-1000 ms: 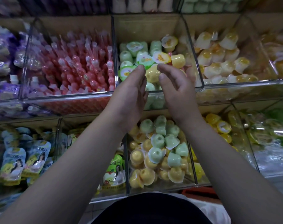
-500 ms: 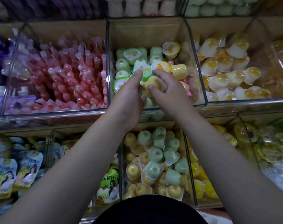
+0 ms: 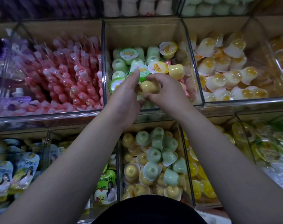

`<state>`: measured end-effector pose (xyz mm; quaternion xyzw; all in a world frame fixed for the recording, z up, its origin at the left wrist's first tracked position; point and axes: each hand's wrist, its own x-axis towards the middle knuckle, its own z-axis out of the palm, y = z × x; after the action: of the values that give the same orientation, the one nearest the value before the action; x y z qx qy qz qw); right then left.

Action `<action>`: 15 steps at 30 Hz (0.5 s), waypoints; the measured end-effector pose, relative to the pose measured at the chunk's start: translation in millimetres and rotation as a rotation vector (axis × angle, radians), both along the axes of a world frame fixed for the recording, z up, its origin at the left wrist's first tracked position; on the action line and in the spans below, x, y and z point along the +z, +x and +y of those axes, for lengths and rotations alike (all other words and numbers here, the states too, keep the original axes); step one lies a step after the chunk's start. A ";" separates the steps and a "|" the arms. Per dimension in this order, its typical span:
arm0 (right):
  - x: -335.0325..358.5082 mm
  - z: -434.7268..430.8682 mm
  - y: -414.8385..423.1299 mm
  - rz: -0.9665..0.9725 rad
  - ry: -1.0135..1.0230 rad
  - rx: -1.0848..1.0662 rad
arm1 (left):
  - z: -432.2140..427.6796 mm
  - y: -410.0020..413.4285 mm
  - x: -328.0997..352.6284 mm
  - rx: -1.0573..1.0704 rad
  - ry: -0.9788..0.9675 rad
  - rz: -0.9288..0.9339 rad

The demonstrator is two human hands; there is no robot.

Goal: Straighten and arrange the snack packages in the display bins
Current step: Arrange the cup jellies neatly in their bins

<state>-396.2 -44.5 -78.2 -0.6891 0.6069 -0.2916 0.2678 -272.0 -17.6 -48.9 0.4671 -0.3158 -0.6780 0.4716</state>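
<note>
Head view: pale-yellow jelly cup (image 3: 148, 87) (glossy, domed) in curled right hand (image 3: 168, 91), straight-fingered left hand (image 3: 127, 97) against it.

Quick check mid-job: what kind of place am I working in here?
Likely a shop's snack display: clear bins in rows, filled with jelly cups, pink tube snacks and drink pouches. The right hand holds a yellow jelly cup; the left hand touches it.
</note>
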 end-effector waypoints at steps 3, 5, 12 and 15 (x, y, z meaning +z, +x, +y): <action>2.1 6.0 0.2 -0.029 -0.038 -0.011 | 7.7 3.5 3.6 -0.001 -0.005 0.038; 4.2 12.8 0.8 -0.075 -0.063 -0.011 | 12.3 6.1 5.2 -0.002 -0.025 0.044; 20.9 32.6 0.1 -0.540 0.091 -0.071 | 26.6 19.5 16.9 -0.060 -0.110 0.013; 30.6 44.0 5.5 -0.601 0.076 -0.033 | 33.8 24.8 18.7 -0.058 -0.120 0.045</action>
<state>-390.7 -0.5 -47.6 -0.5514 0.5223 -0.4638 0.4562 -247.2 16.2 -30.2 0.4134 -0.3587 -0.6816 0.4857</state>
